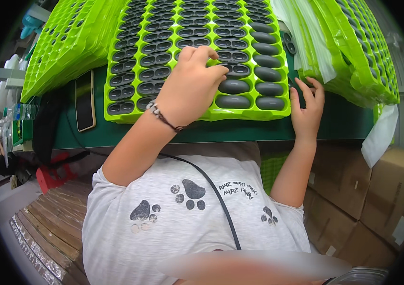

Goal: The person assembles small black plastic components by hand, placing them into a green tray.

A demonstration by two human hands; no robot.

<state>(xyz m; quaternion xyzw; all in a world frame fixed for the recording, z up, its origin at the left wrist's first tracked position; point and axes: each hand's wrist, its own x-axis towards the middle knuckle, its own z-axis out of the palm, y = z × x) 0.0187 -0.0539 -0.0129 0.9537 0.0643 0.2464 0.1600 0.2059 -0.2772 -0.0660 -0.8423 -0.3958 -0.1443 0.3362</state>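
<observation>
A bright green tray [197, 114] holds several columns of dark grey oval cases, which look like earbud cases. Most stand open with two wells showing, while smooth closed cases [234, 102] sit at the near right. My left hand [195, 78] reaches over the tray, thumb and index finger apart at an open two-well case [236, 70] in the fourth column. Whether the fingertips press on it is hard to tell. Beside the tray's right edge, my right hand [308, 102] is open with fingers spread, and nothing shows in it.
Stacked green trays flank the work on the left [69, 52] and right [368, 71], the right stack with white sheets [313, 38]. Another open dark case [288, 42] lies right of the tray. A phone [85, 100] rests on the green table [178, 137]. Cardboard boxes [339, 190] stand below.
</observation>
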